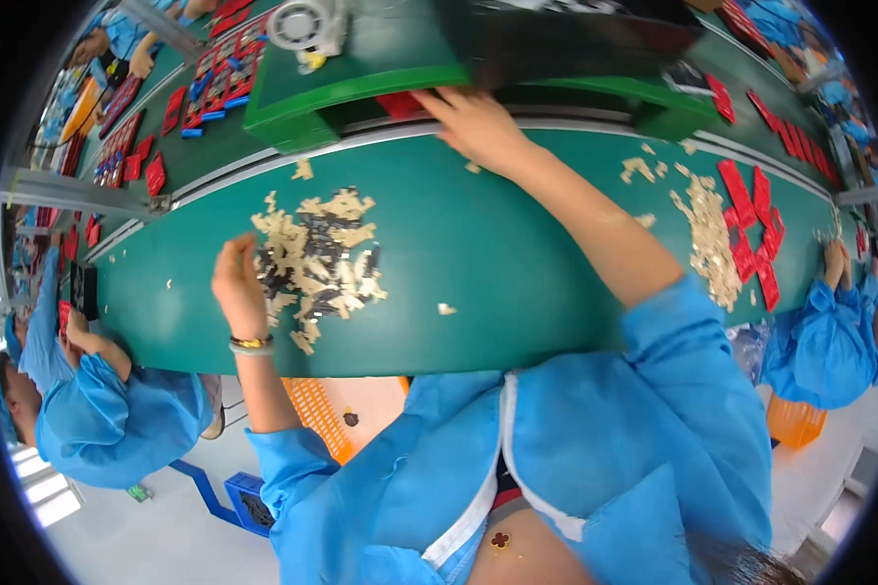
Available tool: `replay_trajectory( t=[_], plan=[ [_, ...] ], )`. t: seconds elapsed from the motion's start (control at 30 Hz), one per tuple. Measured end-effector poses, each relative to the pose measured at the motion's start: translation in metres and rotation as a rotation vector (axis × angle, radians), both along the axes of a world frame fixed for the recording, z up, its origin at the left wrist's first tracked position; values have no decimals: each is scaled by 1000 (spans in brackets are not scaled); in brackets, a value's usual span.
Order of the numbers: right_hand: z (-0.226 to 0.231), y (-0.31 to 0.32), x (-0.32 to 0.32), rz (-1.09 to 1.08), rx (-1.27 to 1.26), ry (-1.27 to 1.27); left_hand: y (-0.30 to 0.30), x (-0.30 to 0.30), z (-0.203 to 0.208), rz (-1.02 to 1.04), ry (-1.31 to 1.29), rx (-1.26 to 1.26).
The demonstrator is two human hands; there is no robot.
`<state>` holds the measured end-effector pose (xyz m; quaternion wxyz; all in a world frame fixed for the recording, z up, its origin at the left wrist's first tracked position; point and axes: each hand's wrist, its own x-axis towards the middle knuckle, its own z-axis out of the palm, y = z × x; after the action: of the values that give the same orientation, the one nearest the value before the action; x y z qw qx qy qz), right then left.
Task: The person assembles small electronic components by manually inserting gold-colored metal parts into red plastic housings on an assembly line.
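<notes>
My right hand [478,127] stretches across to the far side of the green bench, its fingers extended and apart at the opening under a raised green shelf [361,86]. Beside its fingertips, under that shelf, lies a red piece [400,104]; whether they touch it I cannot tell. My left hand [239,288] hovers at the left edge of a loose pile of small cream parts [346,205] mixed with small black parts [327,244]. Its fingers are bent and close together, slightly blurred, and anything between them is hidden.
To the right are another heap of cream parts [707,239] and several red pieces [771,234]. A small white fan [298,24] and a blurred dark object [566,44] are on the shelf. An orange basket [317,414] sits below the bench edge. Co-workers in blue work at both sides.
</notes>
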<state>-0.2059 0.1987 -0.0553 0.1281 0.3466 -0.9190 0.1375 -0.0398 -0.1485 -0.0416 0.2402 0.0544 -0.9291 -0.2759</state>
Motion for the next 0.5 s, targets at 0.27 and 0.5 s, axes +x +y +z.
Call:
replay_trajectory(
  t=[0.27, 0.5],
  plan=[
    [-8, 137, 137, 169, 141, 36, -2, 8, -29, -129, -180, -336],
    [0, 254, 207, -285, 182, 34, 120, 12, -7, -405, -101, -563]
  ],
)
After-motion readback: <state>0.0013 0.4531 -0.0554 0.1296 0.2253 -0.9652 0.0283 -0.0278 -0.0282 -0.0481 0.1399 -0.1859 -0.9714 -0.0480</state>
